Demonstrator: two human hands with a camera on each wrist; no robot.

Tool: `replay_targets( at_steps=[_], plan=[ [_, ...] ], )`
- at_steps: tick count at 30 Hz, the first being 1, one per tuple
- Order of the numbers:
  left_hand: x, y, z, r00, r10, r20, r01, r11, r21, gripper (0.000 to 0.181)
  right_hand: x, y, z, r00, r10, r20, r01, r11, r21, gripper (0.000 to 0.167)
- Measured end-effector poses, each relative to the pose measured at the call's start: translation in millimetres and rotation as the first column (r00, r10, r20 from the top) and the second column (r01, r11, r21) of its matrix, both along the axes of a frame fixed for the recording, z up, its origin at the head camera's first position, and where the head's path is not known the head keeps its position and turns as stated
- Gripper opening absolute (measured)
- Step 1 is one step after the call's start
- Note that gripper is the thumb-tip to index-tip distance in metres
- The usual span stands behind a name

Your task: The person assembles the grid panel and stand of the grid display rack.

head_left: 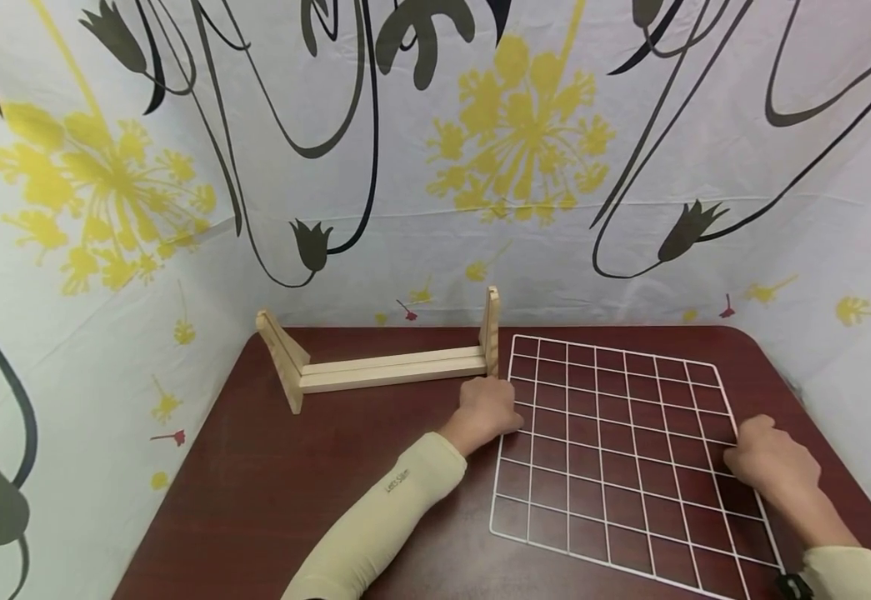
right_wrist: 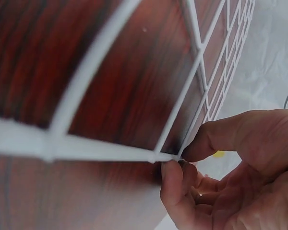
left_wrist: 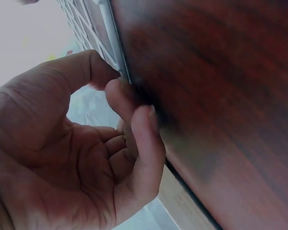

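A white wire grid panel (head_left: 615,450) lies on or just over the dark red table, slightly askew. My left hand (head_left: 486,408) is at its left edge; in the left wrist view the thumb and index finger pinch the edge wire (left_wrist: 116,43). On the opposite side my right hand (head_left: 774,460) grips the right edge, and the right wrist view shows thumb and fingertips closed round the white wire (right_wrist: 110,151). Just beyond the left hand stands a wooden rack (head_left: 393,371) with two upright end pieces joined by a pair of rails.
The dark red table (head_left: 255,500) has a rounded far right corner. Patterned fabric (head_left: 405,183) hangs behind it and along both sides, close to the table's edges. The rack's right upright (head_left: 490,329) is near the grid's far left corner.
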State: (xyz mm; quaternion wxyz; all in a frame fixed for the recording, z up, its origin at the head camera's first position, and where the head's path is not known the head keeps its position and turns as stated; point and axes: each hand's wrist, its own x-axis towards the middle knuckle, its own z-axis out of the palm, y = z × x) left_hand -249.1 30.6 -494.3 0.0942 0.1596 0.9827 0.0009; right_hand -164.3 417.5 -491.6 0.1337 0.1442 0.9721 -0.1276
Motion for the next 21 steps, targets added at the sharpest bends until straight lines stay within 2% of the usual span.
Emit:
replay_targets(
  at_steps=[4,7,9,15,21],
  plan=[
    [-0.3,0.0,-1.2,1.000,-0.019,0.015,0.019,1.000,0.002,0.025,1.7,4.3,0.7,0.999,0.036,-0.009,-0.036,0.999,-0.008,0.048],
    [-1.3,-0.9,-2.2,0.999,-0.034,0.019,0.034,0.999,0.002,0.025,2.7,6.8,1.7,0.998,0.051,-0.049,-0.052,0.998,-0.018,0.033],
    [-2.0,-1.8,-2.2,0.999,-0.046,0.015,0.046,0.999,0.004,0.025,3.3,8.0,3.2,0.995,0.058,-0.080,-0.060,0.998,-0.026,0.029],
    [-3.3,-3.3,-4.6,0.998,-0.069,0.004,0.069,0.997,0.030,0.025,6.3,9.4,4.7,0.992,0.067,-0.107,-0.072,0.997,-0.039,0.038],
    [-4.2,-7.1,-6.6,0.999,-0.047,-0.009,0.047,0.995,0.092,0.033,5.9,15.6,4.5,0.992,0.058,-0.115,-0.067,0.995,-0.074,0.038]
  ],
)
